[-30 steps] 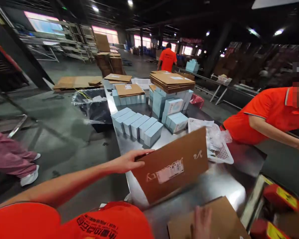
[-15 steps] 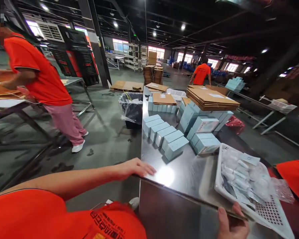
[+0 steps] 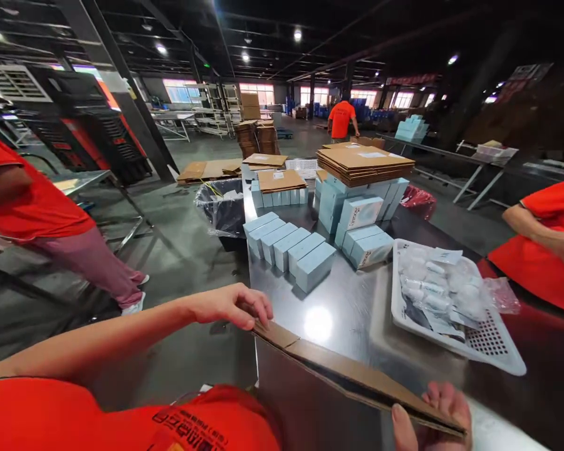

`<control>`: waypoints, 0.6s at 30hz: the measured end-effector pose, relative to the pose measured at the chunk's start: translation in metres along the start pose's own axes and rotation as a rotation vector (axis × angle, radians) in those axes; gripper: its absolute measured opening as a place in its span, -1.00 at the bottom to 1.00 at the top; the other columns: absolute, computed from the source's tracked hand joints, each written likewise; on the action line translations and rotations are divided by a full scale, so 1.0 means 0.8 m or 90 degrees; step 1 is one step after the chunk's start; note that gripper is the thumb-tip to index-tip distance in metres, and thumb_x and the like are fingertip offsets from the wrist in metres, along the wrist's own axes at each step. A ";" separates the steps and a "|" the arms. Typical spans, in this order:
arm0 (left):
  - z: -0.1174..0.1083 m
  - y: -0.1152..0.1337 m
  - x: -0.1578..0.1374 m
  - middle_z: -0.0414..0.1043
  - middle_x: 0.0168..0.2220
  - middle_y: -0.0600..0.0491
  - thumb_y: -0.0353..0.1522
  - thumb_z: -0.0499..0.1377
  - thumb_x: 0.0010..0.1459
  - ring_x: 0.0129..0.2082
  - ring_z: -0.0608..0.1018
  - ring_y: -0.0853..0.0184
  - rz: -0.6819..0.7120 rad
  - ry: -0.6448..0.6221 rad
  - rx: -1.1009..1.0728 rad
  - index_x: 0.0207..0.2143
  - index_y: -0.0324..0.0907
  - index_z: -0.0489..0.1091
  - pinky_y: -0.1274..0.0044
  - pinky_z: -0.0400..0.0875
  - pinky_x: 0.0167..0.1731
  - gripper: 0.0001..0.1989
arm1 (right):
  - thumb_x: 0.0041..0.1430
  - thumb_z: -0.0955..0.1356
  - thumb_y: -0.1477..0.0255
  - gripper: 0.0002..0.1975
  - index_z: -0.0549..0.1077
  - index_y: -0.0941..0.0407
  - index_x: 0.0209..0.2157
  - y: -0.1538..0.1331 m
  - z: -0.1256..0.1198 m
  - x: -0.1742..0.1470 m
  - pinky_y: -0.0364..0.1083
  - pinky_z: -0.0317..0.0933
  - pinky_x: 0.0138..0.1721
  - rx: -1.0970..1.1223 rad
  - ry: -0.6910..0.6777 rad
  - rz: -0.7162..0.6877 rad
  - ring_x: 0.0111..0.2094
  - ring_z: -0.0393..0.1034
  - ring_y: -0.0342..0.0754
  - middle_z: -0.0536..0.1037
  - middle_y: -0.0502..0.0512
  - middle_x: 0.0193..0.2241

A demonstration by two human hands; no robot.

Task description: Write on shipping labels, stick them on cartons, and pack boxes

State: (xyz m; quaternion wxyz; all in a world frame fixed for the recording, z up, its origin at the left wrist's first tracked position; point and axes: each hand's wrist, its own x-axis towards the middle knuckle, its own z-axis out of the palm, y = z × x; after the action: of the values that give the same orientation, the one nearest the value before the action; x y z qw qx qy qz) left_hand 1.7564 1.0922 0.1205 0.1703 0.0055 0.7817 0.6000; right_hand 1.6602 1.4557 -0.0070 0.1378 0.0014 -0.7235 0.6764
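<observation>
A folded-flat cardboard box (image 3: 343, 368) spans between my two hands at the near edge of the metal table. Its layers part slightly along the long edge, leaving a dark gap. My left hand (image 3: 235, 305) pinches the far left corner, thumb underneath and fingers curled over. At the opposite end, my right hand (image 3: 444, 413) grips the near right corner, with the thumb in front and fingers behind. Beyond the cardboard stands a slanting row of pale blue boxes (image 3: 313, 263). To the right, a white plastic basket (image 3: 502, 351) holds small clear-wrapped items (image 3: 432, 285).
More pale blue boxes (image 3: 366, 244) with printing stand behind, under stacked flat cardboard (image 3: 366, 160). A lined black bin (image 3: 230, 216) is beside the table's left edge. Co-workers in orange shirts are at left (image 3: 32, 194), right (image 3: 554, 232) and far back (image 3: 342, 119).
The cardboard's edge has lifted and its layers have parted. My left fingers have curled around its corner. The view has swung right, bringing the right co-worker's arms into sight.
</observation>
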 end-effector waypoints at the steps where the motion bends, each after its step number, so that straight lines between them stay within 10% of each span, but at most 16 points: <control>1: 0.001 0.000 0.001 0.51 -0.07 -0.03 -0.17 0.38 0.00 -0.07 0.50 0.17 -0.014 0.012 0.005 -0.27 -0.14 0.64 0.50 0.40 -0.12 -0.71 | -0.02 0.45 0.03 0.03 -0.07 -0.02 0.37 0.001 -0.001 -0.002 0.38 -0.10 0.31 -0.001 -0.004 0.000 0.35 -0.04 0.37 -0.02 0.38 0.38; 8: 0.018 0.002 0.053 0.46 -0.43 0.08 -0.07 0.32 -0.04 -0.42 0.44 0.36 -0.075 0.483 -0.056 -0.35 -0.23 0.50 0.58 0.26 -0.44 -0.61 | 0.14 0.33 0.05 -0.05 -0.23 -0.02 0.40 -0.007 0.013 -0.038 0.35 -0.02 0.27 0.019 -0.201 0.032 0.37 -0.08 0.32 -0.05 0.33 0.39; 11: 0.041 0.005 0.078 0.42 -0.49 0.11 -0.06 0.28 -0.03 -0.46 0.43 0.36 -0.028 0.562 -0.020 -0.44 -0.22 0.44 0.57 0.27 -0.45 -0.62 | 0.15 0.33 0.03 0.01 -0.37 -0.07 0.40 0.000 0.020 -0.033 0.32 0.06 0.25 0.018 -0.239 -0.001 0.37 -0.08 0.30 -0.23 0.29 0.43; 18: 0.088 0.009 0.030 0.60 -0.20 0.02 0.01 0.17 0.19 -0.06 0.56 0.14 0.101 -0.036 0.211 -0.40 -0.07 0.60 0.40 0.28 0.15 -0.60 | 0.06 0.35 -0.11 0.08 -0.21 0.06 0.42 -0.003 0.050 0.002 0.46 0.17 0.11 -0.324 -0.200 -0.223 0.35 -0.15 0.55 -0.34 0.40 0.42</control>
State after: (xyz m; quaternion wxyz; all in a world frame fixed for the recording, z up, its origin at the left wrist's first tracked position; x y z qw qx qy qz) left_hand 1.7516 1.1655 0.1052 0.1411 0.1115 0.8620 0.4739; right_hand 1.6509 1.4166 -0.0059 0.1346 0.1955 -0.8702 0.4318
